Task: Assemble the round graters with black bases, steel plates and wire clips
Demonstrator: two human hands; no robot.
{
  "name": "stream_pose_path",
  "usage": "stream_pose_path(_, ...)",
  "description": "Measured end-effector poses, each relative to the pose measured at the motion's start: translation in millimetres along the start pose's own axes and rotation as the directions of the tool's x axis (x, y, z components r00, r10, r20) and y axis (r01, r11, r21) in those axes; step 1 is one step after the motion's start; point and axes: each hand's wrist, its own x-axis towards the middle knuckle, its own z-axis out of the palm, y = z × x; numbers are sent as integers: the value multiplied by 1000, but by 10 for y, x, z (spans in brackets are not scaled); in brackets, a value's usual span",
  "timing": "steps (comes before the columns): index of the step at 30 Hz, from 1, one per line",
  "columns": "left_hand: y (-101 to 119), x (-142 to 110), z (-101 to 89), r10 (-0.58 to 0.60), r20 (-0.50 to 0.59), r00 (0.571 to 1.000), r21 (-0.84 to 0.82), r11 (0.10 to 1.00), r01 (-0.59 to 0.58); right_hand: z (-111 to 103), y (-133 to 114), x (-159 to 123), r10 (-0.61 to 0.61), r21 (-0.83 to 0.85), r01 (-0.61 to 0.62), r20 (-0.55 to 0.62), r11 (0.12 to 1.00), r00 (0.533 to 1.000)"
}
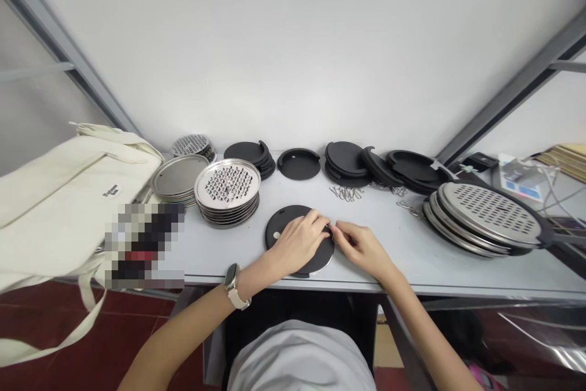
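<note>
A black round disc (284,220) lies under the left hand (297,243), whose spread fingers press it to the bench (220,255), steadying it; the right hand's (361,249) fingers pinch at its rim, their hold too small to tell.

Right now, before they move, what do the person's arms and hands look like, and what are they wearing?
The left hand and right hand wear no gloves. The left arm and right arm are bare, with no sleeves. A watch with a cream strap and squarish case sits on the left wrist. A pale grey top shows below.
</note>
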Motion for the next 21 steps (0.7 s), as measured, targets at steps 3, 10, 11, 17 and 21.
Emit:
stream_pose_path(3,3,2,-2,-5,-17,1000,-9,1000,5,0,-9,7,-15,-8,15,27,1000,1000)
stream_pose_path(10,-3,11,-11,24,-14,1000,-56,998,-25,-8,-6,19,-36,-5,37,52,999,998)
stream_pose_path(11,-3,11,-12,29,-14,999,-61,998,-29,-10,-5,19,-37,-2,38,53,999,998)
stream_pose_path(17,-9,26,-20,33,-1,999,-69,997,-33,1,-1,14,-29,9,29,28,1000,999)
stream_pose_path(21,-12,37,-25,42,2,999,-62,997,-42,15,4,11,-15,-14,15,-7,1000,1000)
